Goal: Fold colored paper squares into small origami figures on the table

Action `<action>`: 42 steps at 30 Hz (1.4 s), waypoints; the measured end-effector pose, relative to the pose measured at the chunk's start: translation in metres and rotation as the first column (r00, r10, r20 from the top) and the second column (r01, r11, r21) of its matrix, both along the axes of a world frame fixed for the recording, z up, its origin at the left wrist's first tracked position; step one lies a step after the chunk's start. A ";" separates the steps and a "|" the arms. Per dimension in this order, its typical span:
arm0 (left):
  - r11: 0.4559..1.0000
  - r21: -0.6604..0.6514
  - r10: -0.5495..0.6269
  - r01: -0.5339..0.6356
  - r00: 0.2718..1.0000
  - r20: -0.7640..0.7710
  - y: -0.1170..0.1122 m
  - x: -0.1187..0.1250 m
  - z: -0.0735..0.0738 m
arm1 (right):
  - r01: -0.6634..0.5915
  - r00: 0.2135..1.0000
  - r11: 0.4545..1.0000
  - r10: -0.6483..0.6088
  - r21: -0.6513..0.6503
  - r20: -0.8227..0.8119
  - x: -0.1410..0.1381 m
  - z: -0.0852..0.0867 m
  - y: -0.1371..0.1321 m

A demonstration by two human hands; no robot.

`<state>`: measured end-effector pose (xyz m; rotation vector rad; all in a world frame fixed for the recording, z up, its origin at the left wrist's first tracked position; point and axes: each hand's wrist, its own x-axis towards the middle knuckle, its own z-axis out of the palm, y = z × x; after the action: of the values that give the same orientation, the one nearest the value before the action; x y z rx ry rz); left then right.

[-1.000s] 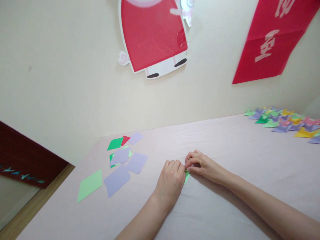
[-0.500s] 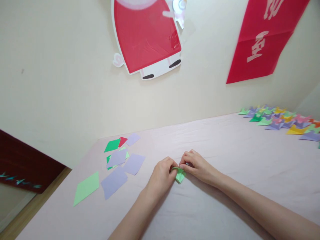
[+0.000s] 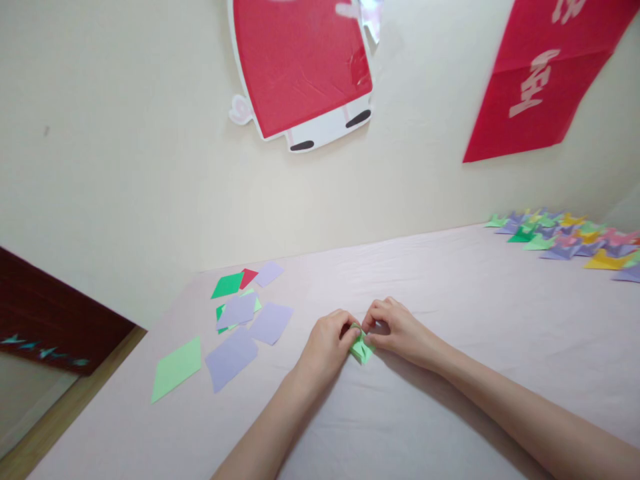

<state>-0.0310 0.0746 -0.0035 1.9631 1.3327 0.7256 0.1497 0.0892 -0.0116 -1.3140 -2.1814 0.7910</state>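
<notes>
A small piece of folded light green paper [image 3: 362,351] is held between my two hands, low over the pale cloth surface [image 3: 400,427]. My left hand [image 3: 329,341] pinches its left side between thumb and fingers. At its right upper edge, the thumb and curled fingers of my right hand [image 3: 395,333] are closed on the paper. The fingertips hide part of the upper folds.
Loose paper sheets lie to the left: a light green sheet [image 3: 176,369], a purple sheet [image 3: 232,360], a dark green sheet [image 3: 227,285] and others. Several folded paper shapes [image 3: 563,248] stand at the back right. Behind rises a wall [image 3: 150,167] with a red banner [image 3: 537,87].
My right hand's fingers have shifted slightly and spread a little from the thumb, and the green paper has turned a bit. The whole view has moved slightly.
</notes>
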 end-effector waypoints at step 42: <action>0.992 0.118 0.028 -0.050 0.983 0.180 -0.004 0.004 -0.008 | 0.008 1.000 1.000 -0.008 0.016 -0.012 -0.002 -0.005 0.008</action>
<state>-0.0269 0.0709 -0.0119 1.9200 1.2473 0.9983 0.1473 0.0976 -0.0169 -1.3068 -2.1677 0.7751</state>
